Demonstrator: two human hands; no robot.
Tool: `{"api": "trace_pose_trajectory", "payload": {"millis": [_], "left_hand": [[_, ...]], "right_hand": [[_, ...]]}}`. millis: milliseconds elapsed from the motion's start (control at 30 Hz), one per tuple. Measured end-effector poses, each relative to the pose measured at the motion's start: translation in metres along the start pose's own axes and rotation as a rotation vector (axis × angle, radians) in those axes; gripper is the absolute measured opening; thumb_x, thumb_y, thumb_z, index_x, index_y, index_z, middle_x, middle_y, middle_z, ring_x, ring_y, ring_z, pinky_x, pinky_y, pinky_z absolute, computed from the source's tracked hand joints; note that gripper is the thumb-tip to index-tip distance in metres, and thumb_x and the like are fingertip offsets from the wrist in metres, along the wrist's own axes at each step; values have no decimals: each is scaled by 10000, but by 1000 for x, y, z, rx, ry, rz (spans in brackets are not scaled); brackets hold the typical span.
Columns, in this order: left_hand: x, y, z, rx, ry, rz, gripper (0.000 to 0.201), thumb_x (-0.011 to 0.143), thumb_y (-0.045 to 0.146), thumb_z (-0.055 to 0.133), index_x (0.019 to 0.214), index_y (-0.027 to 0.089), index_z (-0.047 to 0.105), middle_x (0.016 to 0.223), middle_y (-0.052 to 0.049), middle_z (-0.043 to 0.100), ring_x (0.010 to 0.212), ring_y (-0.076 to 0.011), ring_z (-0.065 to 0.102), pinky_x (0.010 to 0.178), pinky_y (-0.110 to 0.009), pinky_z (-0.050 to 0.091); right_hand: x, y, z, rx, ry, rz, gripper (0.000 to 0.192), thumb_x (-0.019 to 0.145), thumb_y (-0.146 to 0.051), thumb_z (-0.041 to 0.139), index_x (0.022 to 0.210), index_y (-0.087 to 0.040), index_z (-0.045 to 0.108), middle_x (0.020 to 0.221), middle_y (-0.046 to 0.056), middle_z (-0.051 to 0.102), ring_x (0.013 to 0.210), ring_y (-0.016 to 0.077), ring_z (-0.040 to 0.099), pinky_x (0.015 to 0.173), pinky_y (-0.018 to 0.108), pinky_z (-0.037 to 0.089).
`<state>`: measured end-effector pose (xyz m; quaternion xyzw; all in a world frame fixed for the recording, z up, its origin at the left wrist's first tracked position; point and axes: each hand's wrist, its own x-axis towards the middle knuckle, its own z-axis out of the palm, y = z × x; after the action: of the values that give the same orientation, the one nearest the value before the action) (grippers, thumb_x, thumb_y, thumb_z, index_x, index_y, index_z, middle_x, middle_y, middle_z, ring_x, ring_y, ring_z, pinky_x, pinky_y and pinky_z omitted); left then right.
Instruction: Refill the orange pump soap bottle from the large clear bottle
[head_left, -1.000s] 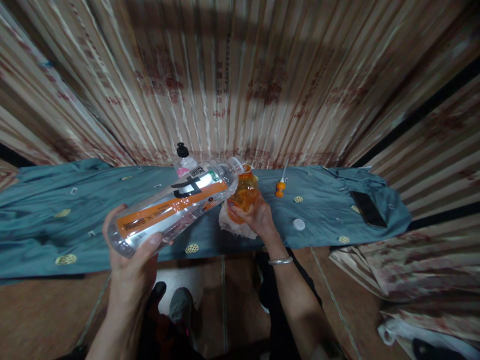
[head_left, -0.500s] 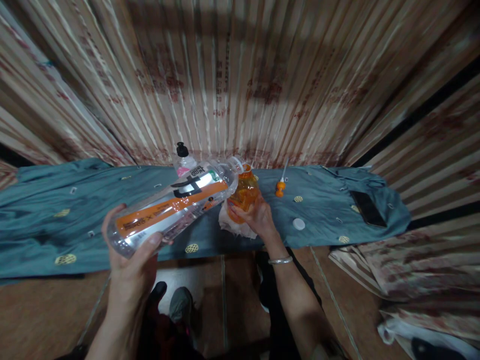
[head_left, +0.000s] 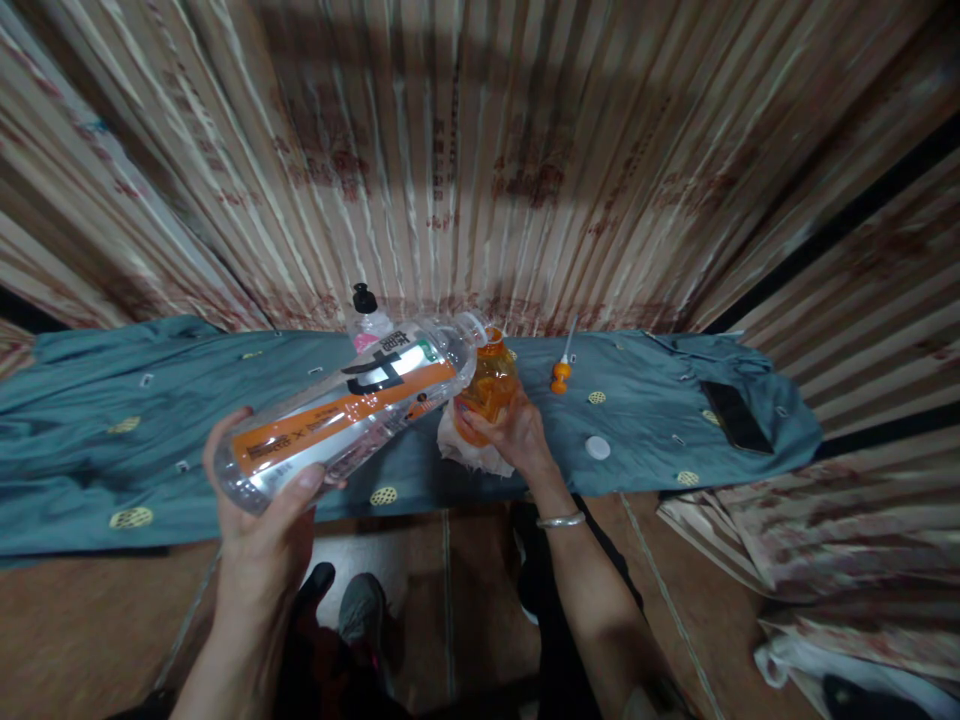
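Note:
A large clear plastic bottle (head_left: 352, 410) with a silver and orange label lies tilted in my left hand (head_left: 266, 500), whose fingers wrap round its base. Its uncapped neck points right, at the mouth of an orange bottle (head_left: 491, 375); whether the two rims touch I cannot tell. My right hand (head_left: 517, 435) grips that orange bottle from the right side, over a whitish cloth (head_left: 472, 452). An orange pump top (head_left: 560, 376) with a thin tube lies to the right, and a white round cap (head_left: 598, 447) lies nearer me.
Behind the clear bottle stands a bottle with a black top (head_left: 364, 300) and pink contents. A dark phone (head_left: 736, 417) lies at the right end of the table's teal cloth (head_left: 652, 390). Patterned curtains (head_left: 480, 180) hang along the back. Below the front edge, shoes (head_left: 362, 607) show on the tiled floor.

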<state>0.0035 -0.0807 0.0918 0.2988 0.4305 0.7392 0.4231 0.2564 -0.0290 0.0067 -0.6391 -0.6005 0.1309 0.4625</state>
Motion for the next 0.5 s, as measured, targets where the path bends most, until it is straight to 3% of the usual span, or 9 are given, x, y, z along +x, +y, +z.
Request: {"api": "trace_pose_trajectory", "payload": {"millis": [500], "left_hand": [[1,-2,-4,41,-39,12,874,372,239,1007,1170,318,659,1010,-5,734,750,-178,694,479,-208,556]], "right_hand": [[1,1,-1,5,-34,18,549,746,-395,883,1179,-198,609,1169,150,802,1094,311,782,976,438,633]]}}
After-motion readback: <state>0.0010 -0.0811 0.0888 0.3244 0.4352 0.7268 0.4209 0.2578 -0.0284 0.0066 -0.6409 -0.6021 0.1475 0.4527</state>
